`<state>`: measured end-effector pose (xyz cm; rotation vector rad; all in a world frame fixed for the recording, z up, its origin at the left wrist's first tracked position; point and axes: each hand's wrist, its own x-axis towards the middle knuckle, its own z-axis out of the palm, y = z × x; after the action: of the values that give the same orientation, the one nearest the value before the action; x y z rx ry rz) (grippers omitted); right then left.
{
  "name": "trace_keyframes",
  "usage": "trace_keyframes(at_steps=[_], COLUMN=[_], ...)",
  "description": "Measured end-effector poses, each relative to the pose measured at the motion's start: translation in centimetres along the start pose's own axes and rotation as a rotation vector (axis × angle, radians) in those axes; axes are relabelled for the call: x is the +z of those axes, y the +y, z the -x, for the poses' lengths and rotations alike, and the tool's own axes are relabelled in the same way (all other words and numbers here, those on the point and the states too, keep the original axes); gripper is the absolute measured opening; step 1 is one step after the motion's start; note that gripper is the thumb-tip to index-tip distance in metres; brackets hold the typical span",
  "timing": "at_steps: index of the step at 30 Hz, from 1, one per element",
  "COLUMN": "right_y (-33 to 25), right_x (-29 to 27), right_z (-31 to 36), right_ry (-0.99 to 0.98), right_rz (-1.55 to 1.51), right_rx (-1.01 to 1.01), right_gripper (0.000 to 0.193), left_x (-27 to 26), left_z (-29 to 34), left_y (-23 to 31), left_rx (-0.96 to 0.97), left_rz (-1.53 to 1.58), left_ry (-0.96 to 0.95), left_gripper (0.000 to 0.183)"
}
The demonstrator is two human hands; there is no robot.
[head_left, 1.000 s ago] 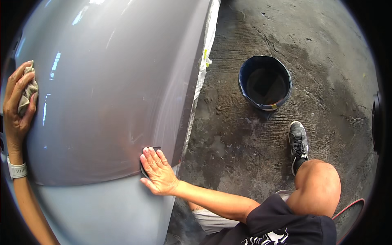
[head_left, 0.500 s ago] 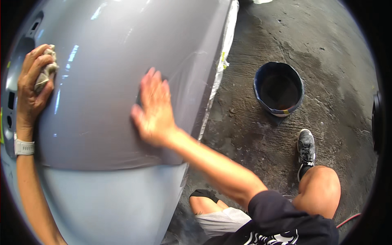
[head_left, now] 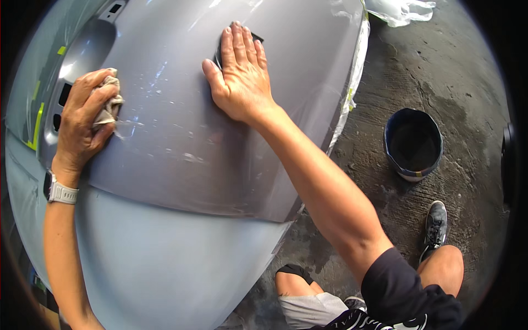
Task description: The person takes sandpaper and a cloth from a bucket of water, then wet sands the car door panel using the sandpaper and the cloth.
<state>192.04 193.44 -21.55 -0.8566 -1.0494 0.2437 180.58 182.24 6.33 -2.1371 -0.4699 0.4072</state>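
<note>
A grey, glossy wet car body panel with scattered droplets lies under both hands. My left hand grips a crumpled, pale, damp-looking rag at the panel's left side, beside a recess with cutouts. Flat on the panel's upper middle lies my right hand, fingers stretched out. Beneath its fingers is a thin dark sheet, perhaps sandpaper; only its edges show past the fingers. Most of the sheet is hidden by the hand.
On the rough, wet concrete floor to the right stands a dark bucket. A light blue panel adjoins the grey one on the near side. Plastic sheeting hangs at the far edge, and yellow-green tape marks the left.
My right hand has slid farther away across the panel, taking the dark sheet along. The whole view has shifted, bringing more of the left side into sight. The left hand keeps the rag.
</note>
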Motion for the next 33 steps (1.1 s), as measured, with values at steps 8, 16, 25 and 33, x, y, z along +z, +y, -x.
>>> trace_keyframes(at_steps=[8, 16, 25, 33], right_y=[-8.5, 8.6, -3.9, -11.9], right_x=[0.8, -3.5, -0.1, 1.9], right_z=[15.1, 13.7, 19.7, 11.6], right_ry=[-0.336, -0.095, -0.227, -0.270], right_rz=[-0.259, 0.002, -0.071, -0.201], right_rx=[-0.371, 0.338, -0.156, -0.554], right_gripper=[0.069, 0.074, 0.082, 0.076], left_x=[0.4, 0.7, 0.7, 0.8], left_z=[-1.3, -0.8, -0.5, -0.6], left_y=[1.0, 0.8, 0.8, 0.6], left_rx=[-0.013, -0.009, -0.025, -0.008], left_rz=[-0.034, -0.059, -0.078, -0.039], left_ry=[0.030, 0.037, 0.061, 0.042], left_gripper=[0.037, 0.039, 0.045, 0.034])
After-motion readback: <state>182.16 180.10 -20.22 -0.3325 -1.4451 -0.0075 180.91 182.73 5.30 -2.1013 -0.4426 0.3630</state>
